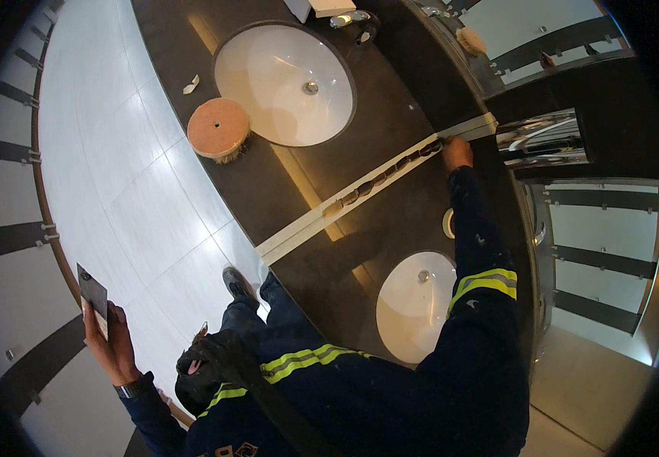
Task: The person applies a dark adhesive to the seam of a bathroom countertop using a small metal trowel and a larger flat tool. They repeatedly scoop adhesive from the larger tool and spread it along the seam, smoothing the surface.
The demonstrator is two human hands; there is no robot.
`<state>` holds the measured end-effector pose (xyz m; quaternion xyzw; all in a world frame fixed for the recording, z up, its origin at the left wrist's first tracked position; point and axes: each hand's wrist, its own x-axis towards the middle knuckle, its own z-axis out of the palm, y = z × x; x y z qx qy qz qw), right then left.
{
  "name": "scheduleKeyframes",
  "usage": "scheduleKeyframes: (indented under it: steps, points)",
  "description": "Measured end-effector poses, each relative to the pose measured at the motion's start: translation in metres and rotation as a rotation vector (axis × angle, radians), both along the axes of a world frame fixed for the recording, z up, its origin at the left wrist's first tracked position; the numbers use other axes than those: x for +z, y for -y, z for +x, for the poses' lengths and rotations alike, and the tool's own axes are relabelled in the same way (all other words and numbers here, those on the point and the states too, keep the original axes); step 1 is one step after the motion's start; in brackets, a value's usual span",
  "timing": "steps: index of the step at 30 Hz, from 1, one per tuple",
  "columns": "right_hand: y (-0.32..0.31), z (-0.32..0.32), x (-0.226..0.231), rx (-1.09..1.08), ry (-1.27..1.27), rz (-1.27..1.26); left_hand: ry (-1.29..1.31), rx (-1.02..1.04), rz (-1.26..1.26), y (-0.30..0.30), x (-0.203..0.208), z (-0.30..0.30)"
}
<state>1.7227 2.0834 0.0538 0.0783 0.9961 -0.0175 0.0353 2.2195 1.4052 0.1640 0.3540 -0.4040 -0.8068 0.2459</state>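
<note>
My right hand [459, 154] is closed at the back end of a seam across the dark countertop [390, 76], close to the wall. Whatever its fingers hold is too small and hidden to name. Along that seam run pale masking tape strips [291, 238], with a row of dark brown filler dabs [381, 180] between them. Away from the counter on the left, my left hand [114, 346] grips a flat rectangular putty scraper [92, 292], grey toward its upper end and pale lower down.
White basins [287, 84] [413, 305] sit on both sides of the seam. A round brush with a pinkish disc [219, 124] rests near the front edge beside a white scrap [191, 84]. A tape roll [448, 223] lies by my right forearm; a faucet [356, 21] stands behind.
</note>
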Motion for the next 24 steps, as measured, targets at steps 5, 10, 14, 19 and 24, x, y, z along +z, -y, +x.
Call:
scheduleKeyframes:
  steps: [5,10,14,19,24]
  points:
    - [-0.018,-0.010,-0.011,-0.032,0.076,0.042,0.302,-0.052,-0.385,0.004,-0.013,0.004]
    - [-0.013,-0.005,-0.002,0.032,0.141,0.021,-0.016,0.007,0.035,-0.007,-0.008,0.000]
    - [-0.015,-0.005,0.000,0.026,0.188,-0.056,0.052,-0.023,-0.068,-0.002,-0.017,0.005]
    - [-0.002,0.004,0.005,-0.010,0.227,-0.187,-0.035,0.064,0.188,-0.010,-0.006,-0.003]
    - [0.006,0.010,0.009,0.051,0.218,-0.200,0.114,0.069,-0.018,-0.011,-0.011,0.000]
